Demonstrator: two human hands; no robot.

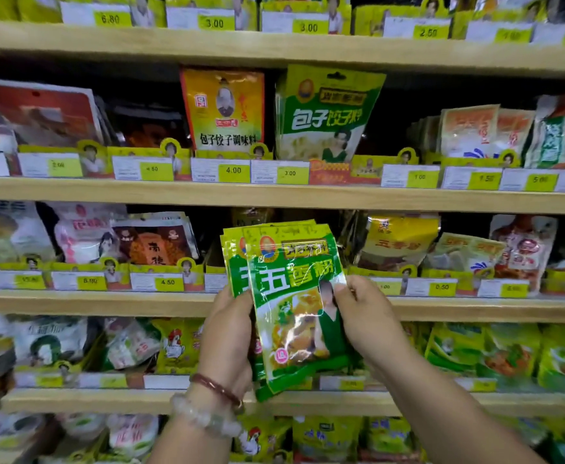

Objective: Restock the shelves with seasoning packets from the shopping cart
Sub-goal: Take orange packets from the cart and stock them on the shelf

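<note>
While both hands hold them up before the shelves (pixel 274 195), a small stack of green seasoning packets (pixel 294 296) stands upright, slightly tilted, in front of the third shelf from the top. The left hand (pixel 229 333) grips the stack along its left edge, fingers curled behind it and thumb toward the front. The right hand (pixel 364 313) pinches the front packet at its right edge, thumb pressed on its glossy face. At least two or three packets overlap in the stack, the front one shifted a little to the right of those behind. Two bracelets (pixel 214 401), one dark red and one of pale beads, sit on the left wrist. Behind the stack, a gap shows between a dark orange packet (pixel 154 242) on the left and a yellow packet (pixel 398 239) on the right. Yellow price tags (pixel 232 170) line each shelf edge.
</note>
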